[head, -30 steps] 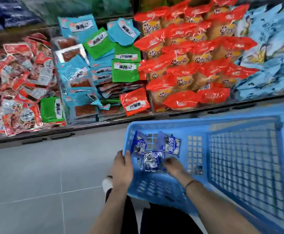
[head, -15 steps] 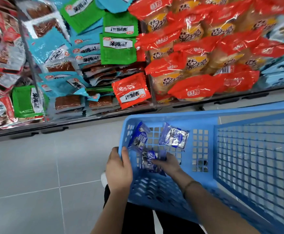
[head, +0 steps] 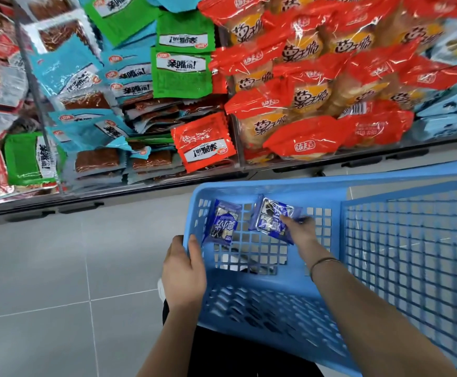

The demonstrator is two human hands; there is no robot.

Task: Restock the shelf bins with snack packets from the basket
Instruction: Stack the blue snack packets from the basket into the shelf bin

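1. The held snack packet (head: 269, 217) is blue film with a clear window. It sits inside the blue basket (head: 276, 317), near the far wall, tilted off the mesh floor. Whether a second packet is stacked under it I cannot tell.
2. It looks light, soft and crinkly, with slick film. Its contents may crush, so the flat sealed edge is probably the best place to hold it.
3. The right hand (head: 300, 231) pinches that packet's right edge, thumb on top and fingers beneath.
4. A loose blue packet (head: 222, 223) leans against the basket's left wall, apart from the held one.
5. The left hand (head: 185, 273) grips the basket's near-left rim, thumb inside.
6. Beyond are the shelf bins (head: 151, 183), already heaped with red cracker packs (head: 303, 142) and green packets (head: 182, 69).
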